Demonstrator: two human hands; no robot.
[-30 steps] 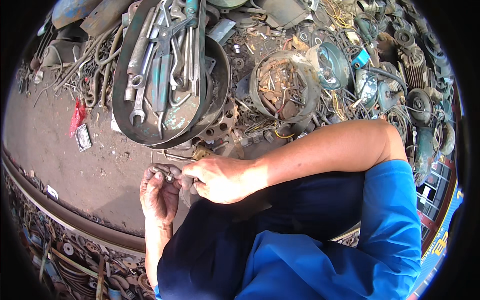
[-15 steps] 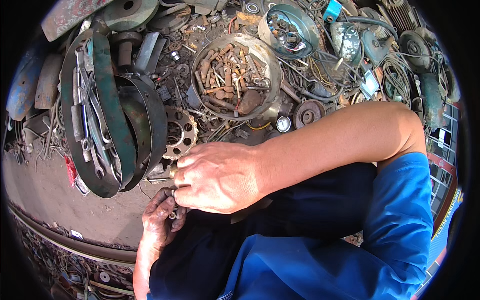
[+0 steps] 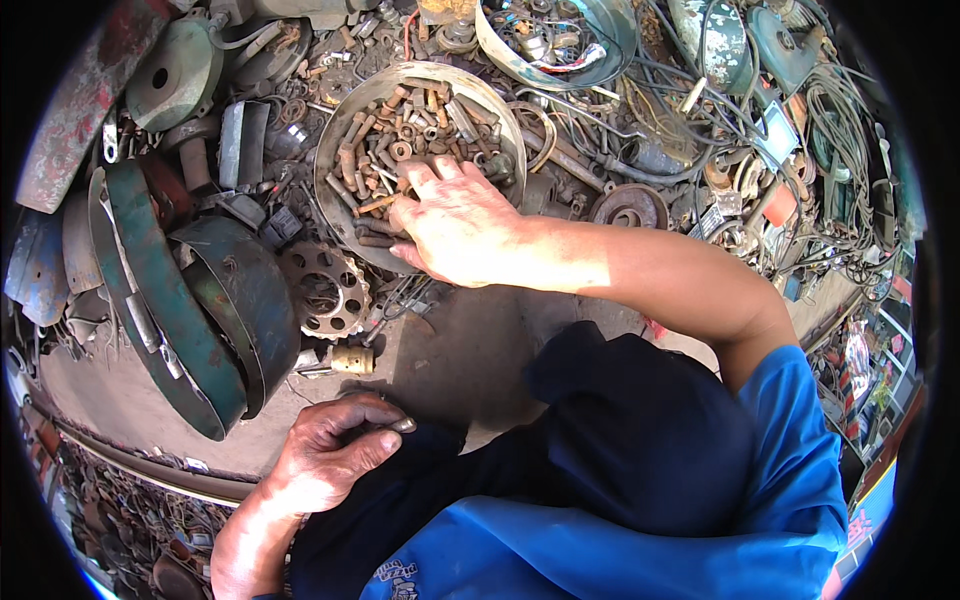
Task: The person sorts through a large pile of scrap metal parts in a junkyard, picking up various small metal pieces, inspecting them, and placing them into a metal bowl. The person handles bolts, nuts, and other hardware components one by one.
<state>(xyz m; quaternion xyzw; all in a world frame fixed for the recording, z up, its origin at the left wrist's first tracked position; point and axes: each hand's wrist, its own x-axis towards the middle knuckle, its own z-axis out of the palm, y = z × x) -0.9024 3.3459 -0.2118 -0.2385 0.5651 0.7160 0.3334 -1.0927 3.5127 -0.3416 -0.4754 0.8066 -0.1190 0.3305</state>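
Observation:
My right hand reaches over the near side of a round metal pan heaped with rusty bolts and nuts. Its fingers are spread on the bolts, and nothing shows gripped in them. Lower left, above my dark trousers, my left hand is curled with thumb and forefinger around a small grey metal piece. Only the end of that piece shows, so its kind is unclear. A brass fitting lies on the ground beyond my left hand.
Left of my hands stand curved green metal bands, with a round toothed plate with holes beside them. A blue-green tub of metal parts sits beyond the pan. Cables and scrap crowd the far right.
My right hand has left my left hand and moved up into the bolt pan. My left hand still holds a small metal piece. The view has shifted.

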